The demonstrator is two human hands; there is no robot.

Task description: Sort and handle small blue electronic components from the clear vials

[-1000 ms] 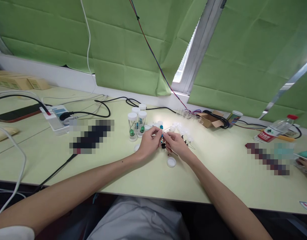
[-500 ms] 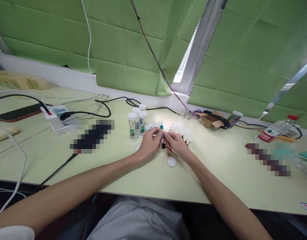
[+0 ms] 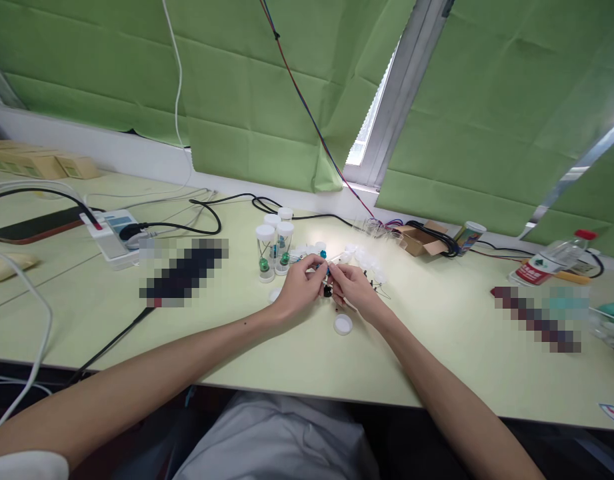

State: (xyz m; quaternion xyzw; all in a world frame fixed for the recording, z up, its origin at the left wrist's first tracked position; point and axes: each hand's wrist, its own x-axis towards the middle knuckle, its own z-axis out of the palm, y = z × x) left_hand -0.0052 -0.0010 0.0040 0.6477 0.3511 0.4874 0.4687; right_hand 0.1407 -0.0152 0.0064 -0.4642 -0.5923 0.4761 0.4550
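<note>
My left hand [image 3: 303,283] and my right hand [image 3: 354,288] meet over the table, thumbs and forefingers pinched together on a small blue part [image 3: 323,255]. Its top shows above the fingertips; the rest is mostly covered, so its kind is unclear. Just under the fingers is a small black piece [image 3: 327,291]; I cannot tell if it is joined to the blue part. A white round cap [image 3: 343,325] lies on the table below my right hand. Several clear tubes with white caps [image 3: 265,250] stand left of my hands, with green and blue pieces inside.
Behind my hands lie crumpled clear plastic pieces [image 3: 369,263]. An open cardboard box [image 3: 423,239] with black cable stands at the back. A red-capped bottle [image 3: 549,261] lies tilted at right. At left are a power strip [image 3: 111,240] and cords; two blurred objects flank the work spot.
Both hands stay in nearly the same place. The fingers shift slightly around the blue part, and less of it shows between them.
</note>
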